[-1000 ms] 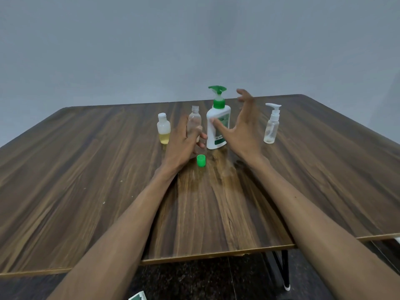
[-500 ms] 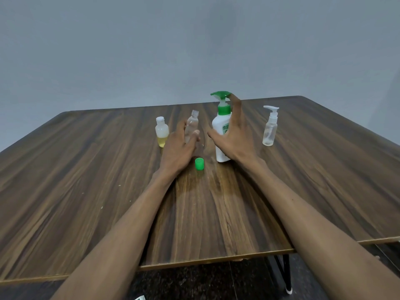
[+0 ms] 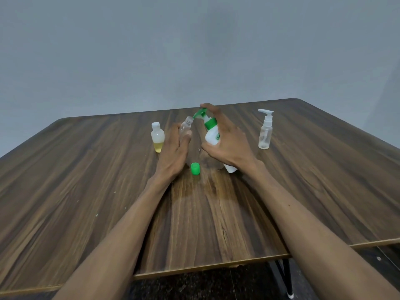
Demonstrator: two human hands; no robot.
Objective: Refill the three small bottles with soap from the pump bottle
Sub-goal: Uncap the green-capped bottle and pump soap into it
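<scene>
Head view shows the pump bottle (image 3: 211, 135) lifted and tilted, its green nozzle (image 3: 200, 114) leaning toward the open mouth of the clear bottle (image 3: 186, 126), which is just to its left. The right hand (image 3: 227, 144) is wrapped around the body of the pump bottle, with one finger laid over the pump head. The left hand (image 3: 174, 151) holds the clear bottle from behind, the thumb on its side, and the bottle leans a little toward the nozzle.

I judge the pump bottle to be stiff plastic and rather light, heavier at the bottom if soap is left inside. Its smooth wall may slip, so the grip around the middle with a finger on top seems right. The clear bottle looks thin and very light; it would tip easily, so it needs a hold low on the body.

A green cap (image 3: 195, 168) lies on the table (image 3: 86, 180) near and in front of the pump bottle, between the two wrists, where an arm could knock it. The capped bottle (image 3: 157, 137) with some yellow liquid stands left of the pump bottle, beyond the clear one. The spray bottle (image 3: 265, 129) stands well to the right, out of the way.
</scene>
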